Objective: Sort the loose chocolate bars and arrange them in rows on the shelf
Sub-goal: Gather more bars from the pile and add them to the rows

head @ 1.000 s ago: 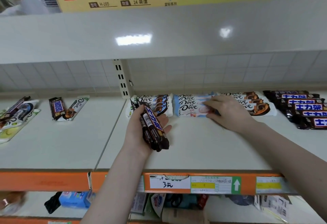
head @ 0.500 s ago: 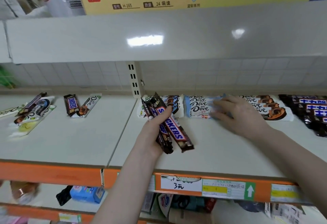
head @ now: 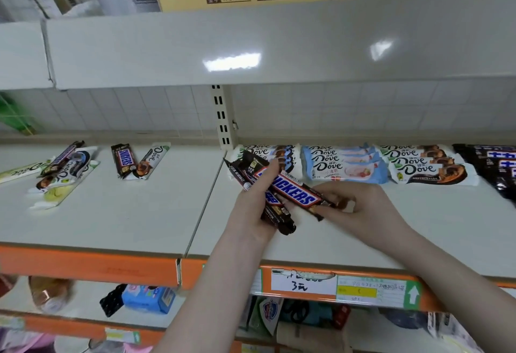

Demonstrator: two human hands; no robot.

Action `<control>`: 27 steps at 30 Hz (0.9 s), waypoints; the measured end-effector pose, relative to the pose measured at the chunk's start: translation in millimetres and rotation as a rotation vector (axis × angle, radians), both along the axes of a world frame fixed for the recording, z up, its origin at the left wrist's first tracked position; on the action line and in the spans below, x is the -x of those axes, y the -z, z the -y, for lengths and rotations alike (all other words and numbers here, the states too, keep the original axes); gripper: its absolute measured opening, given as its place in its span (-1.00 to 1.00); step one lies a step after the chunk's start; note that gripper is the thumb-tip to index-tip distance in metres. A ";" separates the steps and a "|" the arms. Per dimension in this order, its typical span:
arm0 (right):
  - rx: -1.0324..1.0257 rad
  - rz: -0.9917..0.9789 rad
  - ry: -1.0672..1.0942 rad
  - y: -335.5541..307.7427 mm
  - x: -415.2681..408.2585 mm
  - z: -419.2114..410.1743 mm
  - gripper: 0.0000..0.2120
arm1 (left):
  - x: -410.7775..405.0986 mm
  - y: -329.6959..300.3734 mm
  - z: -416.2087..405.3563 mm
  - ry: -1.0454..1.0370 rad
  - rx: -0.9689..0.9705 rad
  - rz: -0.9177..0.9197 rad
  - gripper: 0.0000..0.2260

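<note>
Shelf [head: 117,218]: sorted rows at back right — white Dove stack [head: 430,167], blue Dove stack [head: 343,164], dark bars [head: 491,165] at far right edge. Loose mixed bars [head: 64,168] lying unsorted on left bay.

Left hand [head: 251,207] gripping Snickers bundle [head: 268,199] above shelf, just in front of Dove rows. Right hand [head: 363,207] pinching lower end of top Snickers bar [head: 293,189].

Risk: pulling top bar out could drag the rest loose, since left grip covers several bars at once; bundle end could also knock the nearest Dove row askew.

Versus half a second back: right hand off blue Dove stack, now on top Snickers bar.
</note>
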State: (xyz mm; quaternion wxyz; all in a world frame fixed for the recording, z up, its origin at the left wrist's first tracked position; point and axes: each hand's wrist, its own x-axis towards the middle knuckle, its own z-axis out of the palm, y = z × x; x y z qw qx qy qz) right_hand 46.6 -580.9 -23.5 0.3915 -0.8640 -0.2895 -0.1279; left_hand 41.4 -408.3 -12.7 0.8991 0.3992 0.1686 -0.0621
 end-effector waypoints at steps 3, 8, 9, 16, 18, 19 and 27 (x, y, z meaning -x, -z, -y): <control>0.244 0.464 0.107 2.5 -1.5 13.6 -0.81 | -1.7 2.8 -1.3 0.022 -0.019 0.038 -0.77; 0.252 0.442 0.169 7.8 4.8 39.5 -0.76 | 3.9 5.6 5.3 0.086 -0.025 0.011 -0.92; 0.199 0.342 0.144 7.6 9.1 44.1 -0.73 | 5.3 5.3 9.7 0.099 -0.055 0.017 -0.87; 0.102 0.089 0.222 -5.5 33.3 94.2 -0.56 | 14.5 -1.5 65.1 0.179 -0.104 0.073 -0.74; 0.138 0.108 0.236 -10.7 37.8 115.6 -0.57 | 18.4 -2.6 87.5 0.182 -0.106 0.066 -0.77; 0.152 0.118 0.242 -12.8 39.7 128.0 -0.58 | 19.5 -3.1 99.3 0.181 -0.114 0.068 -0.76; 0.209 0.159 0.254 -17.7 50.9 265.6 -0.58 | 30.4 -7.3 214.4 0.222 -0.339 0.066 -0.89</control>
